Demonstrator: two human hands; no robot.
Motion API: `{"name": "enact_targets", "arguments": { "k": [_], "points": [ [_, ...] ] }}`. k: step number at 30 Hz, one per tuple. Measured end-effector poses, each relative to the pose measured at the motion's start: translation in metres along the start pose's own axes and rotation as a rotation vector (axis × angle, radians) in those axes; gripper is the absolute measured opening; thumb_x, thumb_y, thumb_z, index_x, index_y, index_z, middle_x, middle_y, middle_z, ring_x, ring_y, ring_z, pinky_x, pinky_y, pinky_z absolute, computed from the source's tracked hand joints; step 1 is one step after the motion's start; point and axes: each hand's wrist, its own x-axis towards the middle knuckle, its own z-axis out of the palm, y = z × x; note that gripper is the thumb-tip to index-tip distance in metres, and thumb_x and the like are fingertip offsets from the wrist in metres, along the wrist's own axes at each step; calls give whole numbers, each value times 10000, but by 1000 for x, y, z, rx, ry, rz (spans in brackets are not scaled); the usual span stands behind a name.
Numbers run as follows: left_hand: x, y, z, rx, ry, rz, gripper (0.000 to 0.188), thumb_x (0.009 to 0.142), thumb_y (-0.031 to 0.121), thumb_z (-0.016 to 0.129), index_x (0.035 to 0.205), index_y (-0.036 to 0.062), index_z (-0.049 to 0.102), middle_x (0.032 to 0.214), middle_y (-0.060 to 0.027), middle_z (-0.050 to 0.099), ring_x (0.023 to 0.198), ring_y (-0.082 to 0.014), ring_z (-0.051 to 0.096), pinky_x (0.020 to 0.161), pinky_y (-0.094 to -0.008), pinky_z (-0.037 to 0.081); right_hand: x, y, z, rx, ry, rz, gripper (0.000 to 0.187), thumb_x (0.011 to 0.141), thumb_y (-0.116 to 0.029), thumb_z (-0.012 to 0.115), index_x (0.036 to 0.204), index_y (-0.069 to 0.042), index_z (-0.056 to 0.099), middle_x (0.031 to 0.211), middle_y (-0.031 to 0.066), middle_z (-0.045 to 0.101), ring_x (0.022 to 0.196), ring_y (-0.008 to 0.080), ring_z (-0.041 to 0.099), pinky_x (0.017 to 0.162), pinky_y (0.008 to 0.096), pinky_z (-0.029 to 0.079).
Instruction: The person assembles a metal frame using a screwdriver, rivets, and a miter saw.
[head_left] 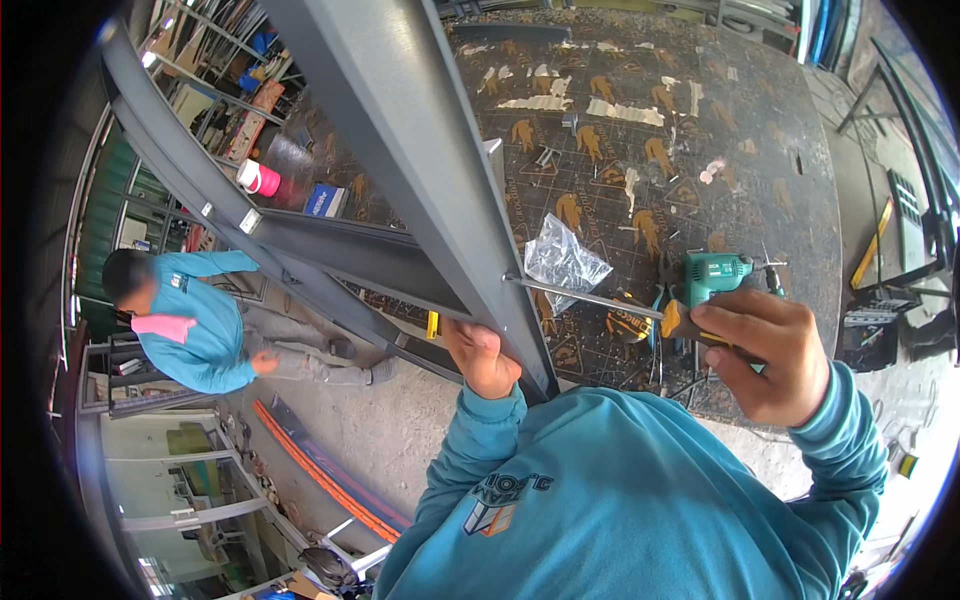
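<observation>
My right hand (765, 350) is closed around the yellow-and-black handle of a screwdriver (590, 299). Its long shaft points left, and the tip meets the side of a dark grey metal frame (410, 130) at a small hole or screw; the exact contact is too small to make out. Below that spot, my left hand (483, 362) grips the same frame, its fingers partly hidden behind the bar. A small yellow piece (433, 325) shows just left of this hand; its kind is unclear.
On the dark, worn worktable (720, 190) lie a clear plastic bag (565, 262), a green power drill (715, 275) and pliers (665, 278). A pink-and-white jug (260, 178) and a blue box (325, 200) sit beyond the frame. Another person (195, 320) stands at left.
</observation>
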Motion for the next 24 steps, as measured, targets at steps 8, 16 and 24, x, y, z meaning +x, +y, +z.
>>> {"name": "enact_targets", "arguments": {
  "k": [8,16,24],
  "points": [
    [-1,7,1,7,-48,4,789,835,256,772,1439,-58,372,1240,-101,608,1086,-187,597,993,-307,441,-9,-14,13,-240,134,-141,434,684,26,756,1112,-4,695,1042,175,702,750,301,667,671,370,555],
    [6,15,15,-15,-73,-27,819,828,318,811,1431,-41,388,1290,-102,574,1159,-194,566,1010,-324,428,-11,-21,19,-170,177,-43,367,683,34,758,1040,-25,697,980,167,653,763,293,684,646,368,564],
    [10,23,22,-12,-116,-23,761,841,326,804,1392,-32,419,1235,-104,595,1103,-179,590,967,-317,458,-3,4,7,1193,-26,980,351,972,-172,544,1207,83,604,945,200,686,606,232,677,369,237,370]
  ]
}}
